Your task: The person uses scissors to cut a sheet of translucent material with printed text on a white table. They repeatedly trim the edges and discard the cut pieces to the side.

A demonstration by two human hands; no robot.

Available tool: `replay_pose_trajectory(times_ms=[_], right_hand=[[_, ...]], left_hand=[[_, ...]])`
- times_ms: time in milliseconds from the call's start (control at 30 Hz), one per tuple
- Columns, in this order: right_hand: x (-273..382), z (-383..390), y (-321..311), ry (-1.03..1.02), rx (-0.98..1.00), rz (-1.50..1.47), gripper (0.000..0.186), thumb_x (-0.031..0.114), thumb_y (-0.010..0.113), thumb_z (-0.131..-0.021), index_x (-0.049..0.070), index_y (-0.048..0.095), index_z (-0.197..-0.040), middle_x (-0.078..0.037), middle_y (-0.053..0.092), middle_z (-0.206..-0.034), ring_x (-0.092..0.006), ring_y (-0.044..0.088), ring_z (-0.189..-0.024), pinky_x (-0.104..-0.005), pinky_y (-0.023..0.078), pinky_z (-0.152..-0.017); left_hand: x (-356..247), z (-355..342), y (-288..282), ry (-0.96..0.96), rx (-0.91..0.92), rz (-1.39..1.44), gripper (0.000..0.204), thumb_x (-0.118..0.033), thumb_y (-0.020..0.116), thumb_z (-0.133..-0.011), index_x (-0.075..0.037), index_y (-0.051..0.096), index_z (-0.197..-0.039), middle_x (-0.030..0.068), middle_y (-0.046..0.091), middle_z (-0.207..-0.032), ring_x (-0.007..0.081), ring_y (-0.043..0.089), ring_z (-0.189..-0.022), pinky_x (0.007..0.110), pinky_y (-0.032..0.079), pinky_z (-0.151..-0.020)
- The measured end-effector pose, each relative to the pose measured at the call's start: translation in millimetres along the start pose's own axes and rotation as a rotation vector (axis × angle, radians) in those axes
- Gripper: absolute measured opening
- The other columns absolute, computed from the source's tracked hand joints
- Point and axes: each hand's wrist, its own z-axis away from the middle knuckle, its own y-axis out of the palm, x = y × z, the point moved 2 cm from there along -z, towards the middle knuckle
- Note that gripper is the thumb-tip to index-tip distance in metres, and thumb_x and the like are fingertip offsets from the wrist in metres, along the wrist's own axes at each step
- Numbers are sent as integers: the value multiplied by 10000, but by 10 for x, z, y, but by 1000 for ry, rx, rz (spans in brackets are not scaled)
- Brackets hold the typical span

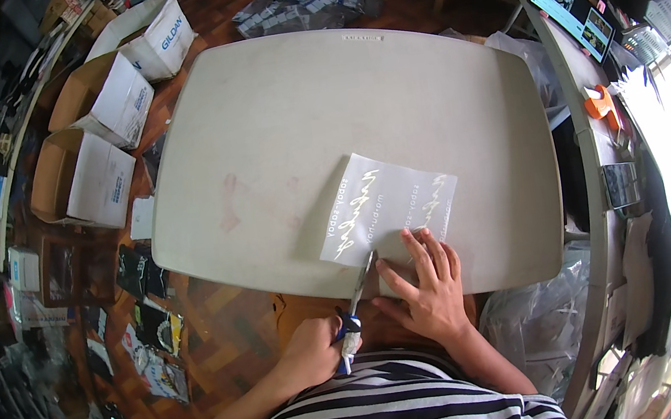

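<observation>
Translucent sheet (385,203), in the head view, lies askew on the near part of the pale bench (288,105), right of its middle, carrying whitish and yellowish lettering. Its lower right part disappears under the right hand (431,290), which lies palm down and unclenched, fingers spread, with the longer fingertips on the sheet; its near edge there is hard to trace.

The left hand (320,350) is clenched around a pair of scissors (358,291), just off the bench's near edge. Its fingers hide most of the handles, leaving bits of blue and a white wrapping in sight. The narrow blades reach up to the sheet's near edge; whether they are parted, or touch the sheet, I cannot tell.

The striped shirt (362,414) is cut off by the lower edge. Three cartons (101,189) stand to the left, their insides mostly hidden. Beyond the far edge, a heap of plastic packets (304,2) blurs together. At right are a screen (572,13), an orange-handled tool (604,108) partly lost among clutter, and a phone (622,184); glare washes out the papers (653,142) beside them.
</observation>
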Motion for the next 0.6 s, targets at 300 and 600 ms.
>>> replay_pose_trajectory(times_ms=[300, 600], right_hand=[[2, -10, 13, 20, -8, 3, 568, 531, 756, -737, 279, 658, -1237, -175, 406, -1501, -409, 365, -1382, -559, 284, -1090], [-24, 2, 38, 51, 13, -10, 557, 420, 783, -715, 328, 625, -1242, -130, 399, -1515, -368, 382, -1384, -532, 318, -1082]], left_hand=[[-15, -73, -23, 43, -63, -33, 188, -78, 530, -941, 1, 564, -774, 45, 602, -666, 118, 597, -599, 293, 459, -555], [-273, -66, -145, 25, -193, -323, 259, -223, 663, -818, 34, 631, -797, 268, 631, -720, 464, 628, -734, 527, 487, -680]])
